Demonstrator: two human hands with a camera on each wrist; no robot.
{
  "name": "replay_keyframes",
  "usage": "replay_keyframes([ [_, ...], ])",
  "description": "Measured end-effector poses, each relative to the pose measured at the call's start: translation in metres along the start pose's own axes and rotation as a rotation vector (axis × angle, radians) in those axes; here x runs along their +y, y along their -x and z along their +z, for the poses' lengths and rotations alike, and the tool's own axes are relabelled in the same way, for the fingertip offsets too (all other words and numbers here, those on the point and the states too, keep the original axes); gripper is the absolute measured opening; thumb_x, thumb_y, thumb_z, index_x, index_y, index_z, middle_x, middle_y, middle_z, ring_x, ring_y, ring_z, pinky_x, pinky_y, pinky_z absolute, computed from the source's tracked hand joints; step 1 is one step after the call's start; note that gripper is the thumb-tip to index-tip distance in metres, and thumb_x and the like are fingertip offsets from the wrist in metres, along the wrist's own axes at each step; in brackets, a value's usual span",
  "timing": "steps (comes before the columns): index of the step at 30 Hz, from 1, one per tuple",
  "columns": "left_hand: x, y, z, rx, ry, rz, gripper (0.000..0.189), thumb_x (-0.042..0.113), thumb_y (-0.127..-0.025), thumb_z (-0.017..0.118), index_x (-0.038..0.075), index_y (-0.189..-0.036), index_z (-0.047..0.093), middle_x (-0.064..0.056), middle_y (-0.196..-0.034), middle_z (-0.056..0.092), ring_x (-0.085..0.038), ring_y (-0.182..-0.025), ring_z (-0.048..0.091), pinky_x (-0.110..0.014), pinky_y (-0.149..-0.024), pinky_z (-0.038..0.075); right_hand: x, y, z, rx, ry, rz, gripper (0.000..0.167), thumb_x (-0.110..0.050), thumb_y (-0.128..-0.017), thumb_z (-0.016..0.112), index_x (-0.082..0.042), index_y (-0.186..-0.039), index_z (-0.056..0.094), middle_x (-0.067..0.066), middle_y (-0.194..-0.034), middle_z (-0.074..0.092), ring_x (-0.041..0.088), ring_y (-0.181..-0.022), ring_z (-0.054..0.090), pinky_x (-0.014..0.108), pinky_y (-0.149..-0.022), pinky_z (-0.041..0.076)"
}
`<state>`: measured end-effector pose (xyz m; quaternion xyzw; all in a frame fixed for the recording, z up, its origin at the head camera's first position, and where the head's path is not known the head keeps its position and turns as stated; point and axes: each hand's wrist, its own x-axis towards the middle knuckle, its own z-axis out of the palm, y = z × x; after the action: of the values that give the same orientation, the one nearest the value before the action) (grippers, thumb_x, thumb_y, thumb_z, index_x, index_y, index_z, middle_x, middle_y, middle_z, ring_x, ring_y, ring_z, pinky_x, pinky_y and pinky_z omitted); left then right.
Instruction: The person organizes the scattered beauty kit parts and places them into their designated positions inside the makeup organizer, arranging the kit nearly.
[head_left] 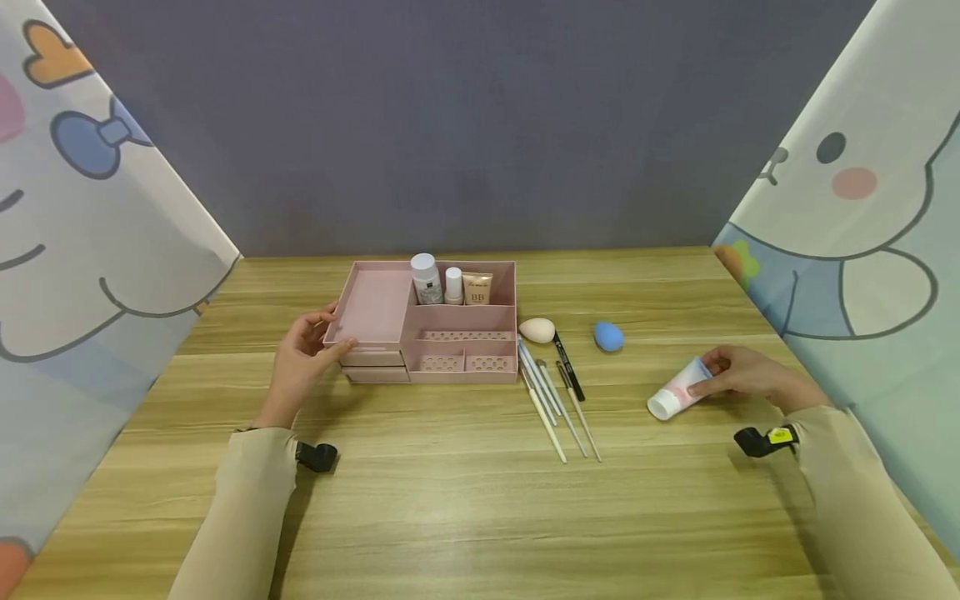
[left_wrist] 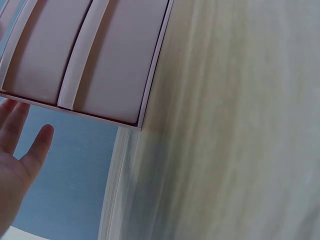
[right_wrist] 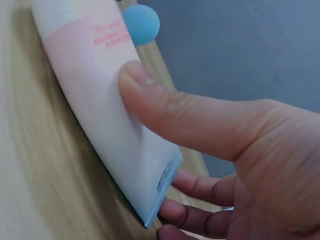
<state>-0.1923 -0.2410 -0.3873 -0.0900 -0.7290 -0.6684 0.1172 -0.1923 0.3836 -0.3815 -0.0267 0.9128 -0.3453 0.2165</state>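
My right hand [head_left: 738, 375] pinches a white and pink squeeze tube [head_left: 681, 390] near its flat crimped end, thumb on top; its white cap points toward the front left. In the right wrist view the thumb [right_wrist: 170, 107] presses on the tube's side. My left hand [head_left: 300, 350] rests at the left side of a pink desktop organizer [head_left: 465, 317], thumb over its front corner. The left wrist view shows straight, spread fingers [left_wrist: 35, 152] beside the organizer's drawers [left_wrist: 120, 65]. A white bottle [head_left: 426, 279], a small white-capped bottle [head_left: 453, 285] and a BB cream tube [head_left: 477, 288] stand in its back compartment.
Right of the organizer lie several makeup brushes [head_left: 547, 408], a black pen [head_left: 568, 367] and a beige makeup sponge [head_left: 537, 330]. A blue makeup sponge [head_left: 608, 336] sits between them and the squeeze tube. A grey panel [head_left: 480, 125] rises behind the wooden table [head_left: 450, 517].
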Motion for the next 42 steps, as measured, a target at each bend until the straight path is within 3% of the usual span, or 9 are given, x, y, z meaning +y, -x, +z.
replay_keyframes([
  [9,0.000,0.001,-0.002,-0.001,-0.019,0.001,0.036,-0.007,-0.088,0.072,-0.006,-0.116,0.050,-0.020,-0.153,0.041,-0.031,-0.141,0.038,-0.016,-0.092,0.045,0.007,-0.001,0.003,0.064,-0.142,-0.052,0.036,-0.005,-0.088,0.073,0.009,-0.105,0.044,0.003,-0.086,0.051,0.009,-0.069,0.047,0.026,-0.058,0.045],
  [16,0.001,0.001,-0.002,0.001,-0.013,0.002,0.035,-0.008,-0.088,0.071,-0.006,-0.115,0.050,-0.021,-0.153,0.040,-0.032,-0.141,0.038,-0.017,-0.092,0.045,0.012,-0.006,0.001,0.071,-0.310,-0.177,0.016,0.009,-0.092,0.060,0.007,-0.098,0.046,0.000,-0.082,0.054,0.007,-0.071,0.055,0.023,-0.061,0.053],
  [23,0.000,0.002,-0.001,0.009,-0.007,0.009,0.032,-0.008,-0.087,0.071,-0.001,-0.113,0.053,-0.018,-0.153,0.042,-0.023,-0.138,0.044,-0.017,-0.088,0.047,0.001,-0.007,-0.005,0.071,-0.504,-0.221,0.018,0.010,-0.094,0.059,-0.005,-0.102,0.054,0.007,-0.093,0.054,0.015,-0.079,0.063,0.034,-0.068,0.060],
  [33,0.000,0.001,0.000,0.018,-0.025,0.010,0.035,-0.008,-0.087,0.071,-0.005,-0.115,0.050,-0.020,-0.152,0.042,-0.024,-0.137,0.045,-0.017,-0.091,0.046,-0.032,-0.007,-0.011,0.261,-0.387,-0.322,0.021,0.008,-0.095,0.060,-0.004,-0.112,0.064,0.004,-0.095,0.058,0.012,-0.080,0.066,0.031,-0.071,0.059],
  [39,0.000,0.000,0.000,0.008,-0.013,0.022,0.035,-0.009,-0.087,0.070,-0.007,-0.115,0.049,-0.023,-0.152,0.040,-0.022,-0.136,0.046,-0.018,-0.090,0.046,-0.052,-0.009,-0.011,0.313,-0.324,-0.298,0.033,0.001,-0.097,0.062,0.017,-0.125,0.055,-0.015,-0.095,0.066,0.008,-0.081,0.067,0.030,-0.074,0.058],
  [42,0.000,-0.001,0.000,0.007,-0.028,0.026,0.035,-0.009,-0.088,0.070,-0.008,-0.116,0.048,-0.023,-0.152,0.040,-0.025,-0.137,0.044,-0.018,-0.089,0.046,-0.061,-0.011,-0.011,0.334,-0.292,-0.298,0.038,0.000,-0.097,0.062,0.021,-0.126,0.052,-0.021,-0.094,0.065,0.006,-0.080,0.067,0.029,-0.073,0.058],
])
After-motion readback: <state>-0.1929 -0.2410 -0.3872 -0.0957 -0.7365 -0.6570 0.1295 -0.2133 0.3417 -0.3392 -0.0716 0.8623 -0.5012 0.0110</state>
